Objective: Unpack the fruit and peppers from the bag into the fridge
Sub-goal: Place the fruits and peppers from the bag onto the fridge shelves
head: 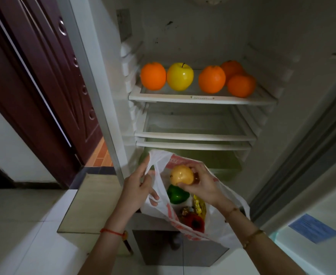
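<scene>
My left hand (138, 185) grips the handle of a white plastic bag (220, 225) with red print, holding it open in front of the fridge. Just above the bag's mouth my right hand (201, 184) holds a yellowish round fruit (181, 175). Inside the bag lie a green pepper (177, 193), a red pepper (194, 222) and a yellow packet (199, 204). The top fridge shelf (202, 99) carries several oranges (153, 76) and a yellow apple (180, 76).
Two lower shelves (194, 135) are bare, with a drawer (218, 161) beneath them. The open fridge door (311, 215) stands at the right. A dark wooden door (50, 82) is at the left, and a low box top (89, 203) sits by my left arm.
</scene>
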Action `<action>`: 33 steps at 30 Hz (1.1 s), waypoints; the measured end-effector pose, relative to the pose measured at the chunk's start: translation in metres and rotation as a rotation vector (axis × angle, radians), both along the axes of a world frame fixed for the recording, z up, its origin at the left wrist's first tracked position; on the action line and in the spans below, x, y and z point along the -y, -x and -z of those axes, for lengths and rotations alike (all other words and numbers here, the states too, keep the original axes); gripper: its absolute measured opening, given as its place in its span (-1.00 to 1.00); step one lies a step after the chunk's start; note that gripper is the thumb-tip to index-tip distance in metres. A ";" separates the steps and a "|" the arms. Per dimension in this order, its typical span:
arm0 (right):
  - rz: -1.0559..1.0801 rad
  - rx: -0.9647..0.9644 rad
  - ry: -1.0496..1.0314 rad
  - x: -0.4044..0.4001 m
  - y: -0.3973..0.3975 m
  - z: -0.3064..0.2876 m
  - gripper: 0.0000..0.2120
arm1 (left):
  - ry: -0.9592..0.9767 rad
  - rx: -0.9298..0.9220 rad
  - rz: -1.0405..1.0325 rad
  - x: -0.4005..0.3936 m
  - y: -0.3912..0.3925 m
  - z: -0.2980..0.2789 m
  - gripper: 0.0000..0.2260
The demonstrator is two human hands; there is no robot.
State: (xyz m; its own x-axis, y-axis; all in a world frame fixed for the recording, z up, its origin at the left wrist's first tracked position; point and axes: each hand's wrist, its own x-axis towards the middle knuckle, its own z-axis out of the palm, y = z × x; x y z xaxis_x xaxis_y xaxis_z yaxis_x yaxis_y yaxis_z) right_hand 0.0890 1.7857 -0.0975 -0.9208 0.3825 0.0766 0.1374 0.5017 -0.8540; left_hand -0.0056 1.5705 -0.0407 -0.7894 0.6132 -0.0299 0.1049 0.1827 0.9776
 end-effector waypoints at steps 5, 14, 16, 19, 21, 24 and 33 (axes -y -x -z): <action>0.077 -0.163 0.227 0.009 0.019 -0.049 -0.39 | 0.029 0.010 -0.008 -0.006 0.010 0.001 -0.48; 0.333 -0.141 -0.010 -0.011 0.105 -0.093 -0.44 | 0.015 0.029 -0.016 -0.010 0.017 -0.001 -0.47; 0.337 -0.132 -0.072 -0.010 0.126 -0.093 -0.45 | 0.023 0.034 -0.015 -0.010 0.020 -0.002 -0.47; 0.358 -0.091 -0.165 -0.005 0.152 -0.089 -0.45 | 0.032 0.026 -0.011 -0.010 0.024 -0.002 -0.47; 0.392 -0.063 -0.244 0.000 0.165 -0.087 -0.42 | 0.028 0.011 -0.010 -0.009 0.025 -0.002 -0.48; 0.433 -0.043 -0.294 0.008 0.178 -0.088 -0.33 | 0.031 0.003 -0.016 -0.009 0.026 -0.002 -0.49; 0.460 0.001 -0.264 0.027 0.199 -0.088 -0.16 | 0.071 -0.009 -0.026 -0.009 0.032 0.002 -0.49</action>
